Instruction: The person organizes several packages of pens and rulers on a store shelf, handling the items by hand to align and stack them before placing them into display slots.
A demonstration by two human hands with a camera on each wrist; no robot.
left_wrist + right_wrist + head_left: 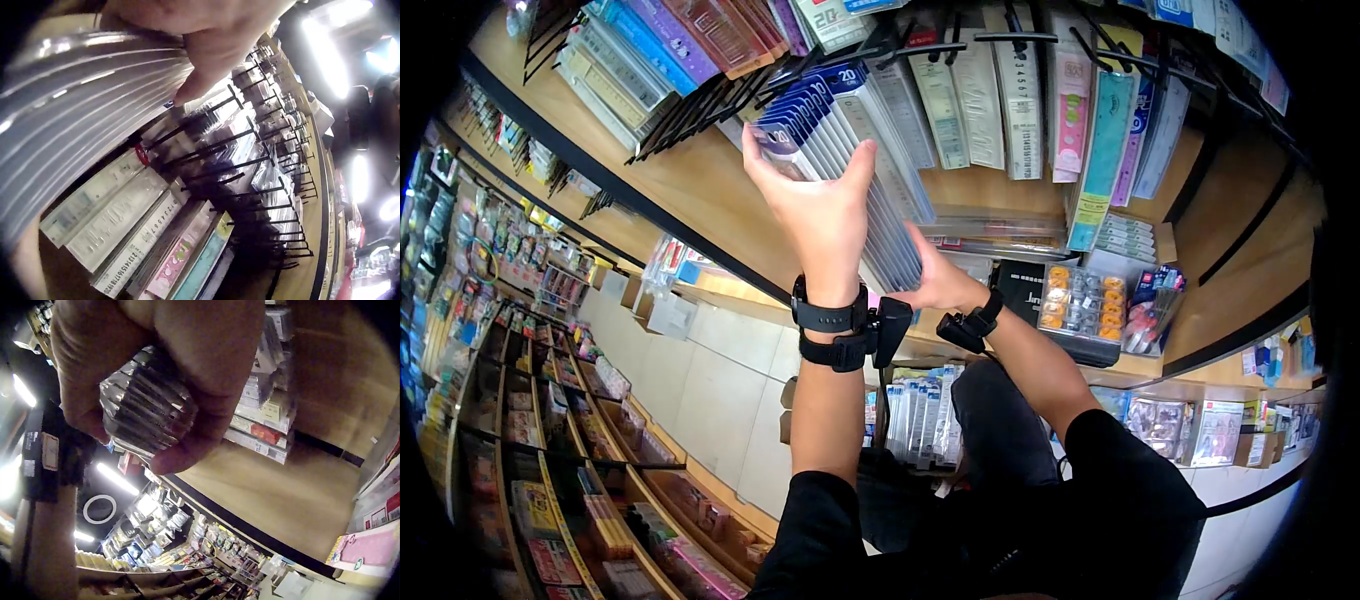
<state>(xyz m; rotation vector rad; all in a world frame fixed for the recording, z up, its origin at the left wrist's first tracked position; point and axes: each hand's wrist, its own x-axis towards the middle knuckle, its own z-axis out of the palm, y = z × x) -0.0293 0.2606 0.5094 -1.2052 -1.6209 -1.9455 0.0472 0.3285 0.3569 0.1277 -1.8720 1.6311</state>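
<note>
A thick stack of clear-packaged rulers (887,225) with blue "20" headers slants down from the hooks of the display rack. My left hand (825,220) grips it near the headers, thumb on one side and fingers on the other. Lower down, my right hand (945,280) holds the bottom end. In the right wrist view, the fingers and thumb of the right hand (212,362) curl round the ends of the packs (147,406). The left wrist view shows the stack's layered edges (69,125) beside the left hand (219,44).
Black display hooks (1010,38) stick out above. Other rulers hang to the right, including a teal pack (1102,150). More packs (615,80) hang at upper left. On the wooden shelf stand a black box (1018,290) and a clear box with orange items (1083,303). Low shelving (550,480) lines the aisle.
</note>
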